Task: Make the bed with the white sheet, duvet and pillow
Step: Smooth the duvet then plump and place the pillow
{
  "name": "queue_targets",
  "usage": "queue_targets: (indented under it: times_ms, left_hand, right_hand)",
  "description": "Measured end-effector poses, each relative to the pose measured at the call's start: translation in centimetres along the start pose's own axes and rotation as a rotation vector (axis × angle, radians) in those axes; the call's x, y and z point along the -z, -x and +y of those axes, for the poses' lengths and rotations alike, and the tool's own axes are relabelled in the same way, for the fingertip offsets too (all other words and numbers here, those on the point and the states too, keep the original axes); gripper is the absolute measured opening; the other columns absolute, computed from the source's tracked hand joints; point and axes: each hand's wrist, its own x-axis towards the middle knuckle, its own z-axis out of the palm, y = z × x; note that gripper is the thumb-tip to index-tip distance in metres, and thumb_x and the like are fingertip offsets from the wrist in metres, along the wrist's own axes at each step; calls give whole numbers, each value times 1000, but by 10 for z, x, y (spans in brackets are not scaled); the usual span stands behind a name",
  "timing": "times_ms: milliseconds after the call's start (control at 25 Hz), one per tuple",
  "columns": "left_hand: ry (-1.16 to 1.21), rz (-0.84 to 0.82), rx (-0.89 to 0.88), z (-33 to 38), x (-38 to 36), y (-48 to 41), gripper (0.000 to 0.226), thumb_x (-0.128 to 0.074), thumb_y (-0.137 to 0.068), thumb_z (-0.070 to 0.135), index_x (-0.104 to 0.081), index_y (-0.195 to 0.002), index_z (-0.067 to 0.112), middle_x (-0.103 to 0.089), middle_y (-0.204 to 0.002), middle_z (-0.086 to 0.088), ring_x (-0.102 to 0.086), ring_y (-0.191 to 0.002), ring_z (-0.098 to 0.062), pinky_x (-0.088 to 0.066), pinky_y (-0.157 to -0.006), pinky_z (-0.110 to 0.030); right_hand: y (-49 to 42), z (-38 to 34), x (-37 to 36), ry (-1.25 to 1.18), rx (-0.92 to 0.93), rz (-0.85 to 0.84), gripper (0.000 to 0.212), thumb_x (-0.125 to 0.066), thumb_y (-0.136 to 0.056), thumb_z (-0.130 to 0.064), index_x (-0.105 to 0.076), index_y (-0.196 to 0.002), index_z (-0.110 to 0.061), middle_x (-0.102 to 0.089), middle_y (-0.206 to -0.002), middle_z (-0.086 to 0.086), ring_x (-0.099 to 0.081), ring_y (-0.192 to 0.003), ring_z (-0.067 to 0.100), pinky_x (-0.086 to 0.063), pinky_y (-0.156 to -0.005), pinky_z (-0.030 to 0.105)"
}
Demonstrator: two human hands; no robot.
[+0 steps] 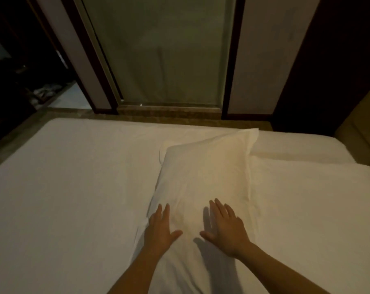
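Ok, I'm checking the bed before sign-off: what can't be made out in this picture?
Head view:
- Soft white pillow: near end cut by the bottom edge, part under left hand and right hand.
- Thick white bedding, right: cut by the frame edge.
- Dark doorway: too dim.
- Frosted glass panel: blurs what's behind.

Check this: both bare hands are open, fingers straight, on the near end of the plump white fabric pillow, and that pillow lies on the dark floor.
One thing is wrong. The head view shows the plump white fabric pillow lying on the bed's white sheet, not the floor. The rest stands: left hand and right hand are open, fingers straight, on its near end.
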Motion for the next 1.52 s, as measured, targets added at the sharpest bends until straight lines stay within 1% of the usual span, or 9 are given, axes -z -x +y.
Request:
queue_targets:
  times_ms: [120,200,280,360,520,640,960,1200,1520]
  left_hand:
    - [37,-18,41,-13,-12,-36,98,-51,-89,56,7,-151,9,5,-159,-9,-8,-145,-26,-23,-113,-41]
    - [130,22,87,-17,-32,-53,83,-54,-89,53,-19,-148,7,-26,-153,-11,-29,-138,-26,-33,-107,-38]
    - [209,162,105,-16,-52,-65,43,-59,-89,42,-54,-122,15,-58,-125,-5,-53,-115,-23,-43,-91,-34]
    - [213,332,108,-13,-64,-64,14,-66,-85,30,-63,-87,16,-68,-93,-4,-63,-88,-26,-45,-73,-36]
    - [201,351,23,-14,-77,-62,23,-57,-81,32,-52,-63,17,-58,-61,-2,-59,-54,-26,-45,-49,-37]
    - [407,383,87,-10,-66,-57,42,-22,-92,32,-52,-75,7,-62,-81,-17,-63,-74,-35,-46,-64,-42]
    - [762,453,-11,48,-17,-24,32,-32,-98,21,-33,-67,23,-61,-86,-27,-60,-85,-40,-44,-71,-39]
    - [763,735,-291,115,29,9,21,-32,-87,19,-32,-68,29,-42,-55,12,-44,-53,-12,-26,-51,-24]
    - [785,950,-644,234,56,72,17,-30,-94,29,-40,-80,27,-35,-55,23,-46,-53,-9,-25,-45,-13]
  right_hand:
    - [-39,1,-23,53,-133,-24,106,-48,-82,-70,15,-150,-17,19,-157,8,10,-145,34,-7,-114,56]
    - [-62,4,-40,63,-216,19,96,-50,-84,-65,-5,-150,-12,-5,-157,10,-8,-143,35,-18,-110,57]
    - [-77,7,-57,172,-159,197,60,-67,-80,-46,-50,-124,-9,-48,-126,11,-46,-116,33,-40,-90,56]
    - [-83,14,-78,244,-69,360,30,-85,-62,-23,-64,-81,-11,-59,-83,8,-59,-77,31,-46,-69,51]
    - [-80,25,-92,100,-69,506,14,-70,-73,-6,-59,-73,-15,-58,-74,5,-58,-69,29,-38,-73,42]
    - [-80,6,-80,-80,-128,551,10,-52,-79,-6,-56,-71,-7,-55,-71,11,-56,-62,32,-47,-61,41]
    - [-57,1,-19,-780,-359,626,35,-34,-99,-6,-30,-65,-14,-43,-67,7,-46,-74,24,-31,-68,32]
    - [-22,17,42,-918,-364,700,31,-30,-101,-9,-36,-71,-8,-43,-67,4,-44,-72,23,-24,-62,28]
    - [60,73,133,-963,-225,931,31,-32,-101,-10,-34,-70,-8,-43,-65,7,-39,-63,20,-28,-51,27]
